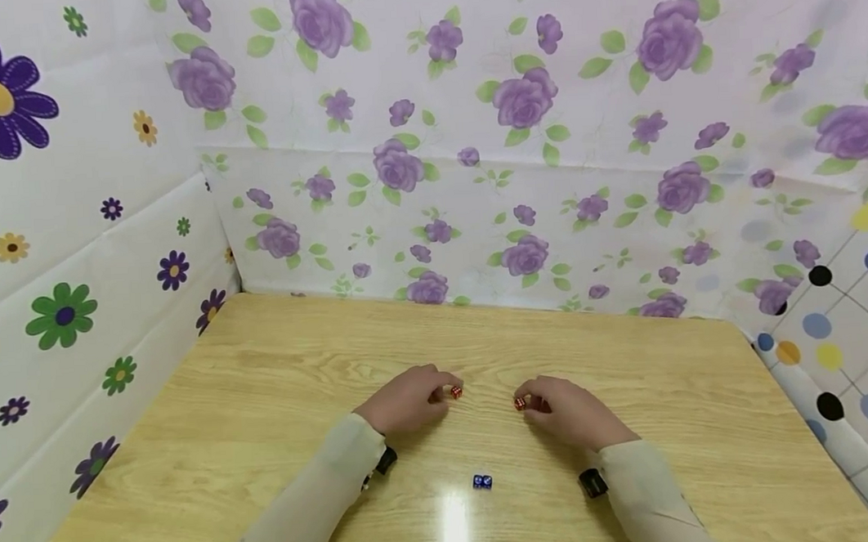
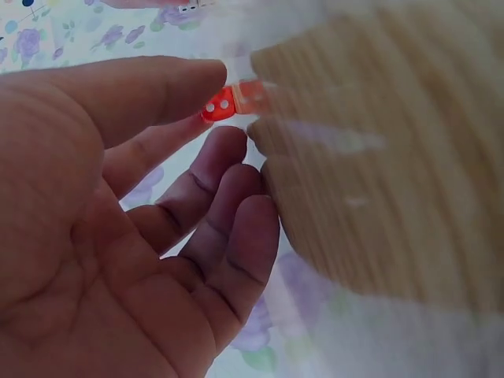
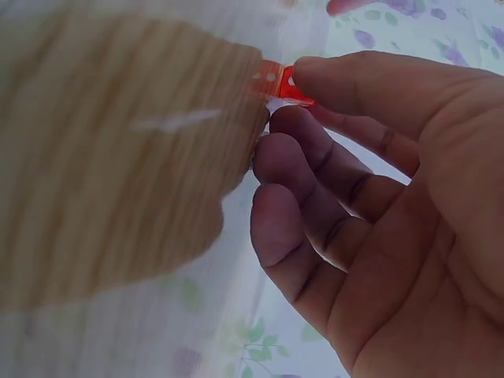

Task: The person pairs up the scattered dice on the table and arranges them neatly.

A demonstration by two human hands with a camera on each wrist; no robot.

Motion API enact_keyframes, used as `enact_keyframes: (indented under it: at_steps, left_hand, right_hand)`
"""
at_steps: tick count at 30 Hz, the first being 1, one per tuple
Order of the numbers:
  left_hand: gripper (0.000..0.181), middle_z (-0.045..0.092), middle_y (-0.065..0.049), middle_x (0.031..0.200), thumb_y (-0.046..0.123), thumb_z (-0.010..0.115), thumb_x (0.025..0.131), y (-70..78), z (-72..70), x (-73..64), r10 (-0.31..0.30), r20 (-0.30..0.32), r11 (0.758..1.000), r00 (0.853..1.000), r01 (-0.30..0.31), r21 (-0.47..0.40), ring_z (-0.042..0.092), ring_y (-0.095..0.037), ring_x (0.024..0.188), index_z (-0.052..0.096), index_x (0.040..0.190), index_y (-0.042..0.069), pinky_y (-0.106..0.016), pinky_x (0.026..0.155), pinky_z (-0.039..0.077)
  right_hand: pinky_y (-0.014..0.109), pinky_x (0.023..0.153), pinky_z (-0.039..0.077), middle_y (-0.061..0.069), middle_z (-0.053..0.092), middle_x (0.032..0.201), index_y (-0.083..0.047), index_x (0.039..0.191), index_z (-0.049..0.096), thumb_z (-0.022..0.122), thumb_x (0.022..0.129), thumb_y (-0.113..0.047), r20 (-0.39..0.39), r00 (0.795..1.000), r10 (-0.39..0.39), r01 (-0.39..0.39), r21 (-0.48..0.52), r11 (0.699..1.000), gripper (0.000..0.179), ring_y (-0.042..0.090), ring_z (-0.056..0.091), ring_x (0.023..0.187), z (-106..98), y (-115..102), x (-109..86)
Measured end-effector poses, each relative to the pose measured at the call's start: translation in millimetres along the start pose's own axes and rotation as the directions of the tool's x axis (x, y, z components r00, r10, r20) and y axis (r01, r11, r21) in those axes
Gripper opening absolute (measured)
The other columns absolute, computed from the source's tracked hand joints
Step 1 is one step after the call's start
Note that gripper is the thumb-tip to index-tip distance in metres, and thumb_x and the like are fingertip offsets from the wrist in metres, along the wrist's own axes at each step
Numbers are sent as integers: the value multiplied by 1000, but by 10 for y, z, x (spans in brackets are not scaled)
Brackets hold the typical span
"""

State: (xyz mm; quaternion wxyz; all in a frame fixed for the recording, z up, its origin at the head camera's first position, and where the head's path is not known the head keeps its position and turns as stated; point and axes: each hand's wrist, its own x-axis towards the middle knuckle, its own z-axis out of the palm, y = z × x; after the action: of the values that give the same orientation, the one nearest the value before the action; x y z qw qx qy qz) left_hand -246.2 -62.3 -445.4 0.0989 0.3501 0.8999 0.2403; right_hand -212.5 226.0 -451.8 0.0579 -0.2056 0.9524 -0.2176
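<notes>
Two red dice with white pips are at the hands, one each, near the middle of the table. My left hand (image 1: 411,399) pinches its red die (image 1: 457,392) between thumb and index finger; the left wrist view shows this die (image 2: 218,105) against its reflection in the glossy tabletop. Facing it across a short gap, my right hand (image 1: 572,413) pinches the other red die (image 1: 519,403), seen as a red die (image 3: 291,85) at the thumb tip in the right wrist view. Nearer to me, a pair of blue dice (image 1: 482,481) sits side by side between the forearms.
The glossy wooden table (image 1: 262,370) reflects a bright light streak near its front. Floral sheeting (image 1: 465,155) rises behind it, with patterned sheets on the left (image 1: 126,303) and right (image 1: 849,315). Black straps with small devices circle both wrists.
</notes>
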Motion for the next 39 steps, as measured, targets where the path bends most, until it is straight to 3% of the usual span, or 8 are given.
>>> enact_keyframes:
  at_steps: [4, 9, 25, 39]
  left_hand:
    - [25, 55, 9, 73, 15, 56, 93, 12, 15, 14, -11, 7, 999, 1000, 12, -49, 43, -7, 63, 63, 118, 17, -29, 71, 41]
    - [10, 58, 9, 78, 16, 61, 92, 40, 13, -5, -26, 6, 995, 1000, 27, -92, 50, -7, 67, 65, 101, 18, -27, 66, 44]
    - [5, 60, 8, 74, 26, 65, 90, 70, 0, -33, -45, 22, 993, 999, 48, -106, 50, -8, 62, 65, 93, 22, -27, 64, 44]
    - [4, 58, 9, 71, 26, 66, 90, 148, -30, -46, -41, 14, 997, 999, 41, -61, 49, -6, 60, 63, 88, 26, -26, 62, 43]
  right_hand:
    - [26, 66, 45, -16, 57, 81, -26, 94, 66, 65, 91, -20, -5, 1000, -1, 1, 7, 1000, 7, 3, 52, 71, -3, 0, -29]
    - [25, 64, 44, -16, 57, 79, -26, 89, 66, 65, 91, -21, -1, 1000, -17, 17, 3, 1000, 5, 4, 51, 69, 3, 1, -35]
    - [24, 63, 44, -15, 56, 75, -25, 85, 64, 68, 88, -21, -10, 1000, -24, 24, -29, 999, 6, 3, 50, 67, -16, -56, -38]
    - [24, 62, 44, -17, 55, 73, -26, 83, 63, 68, 88, -23, -1, 999, -39, 39, -32, 999, 7, 3, 50, 65, -20, -100, -57]
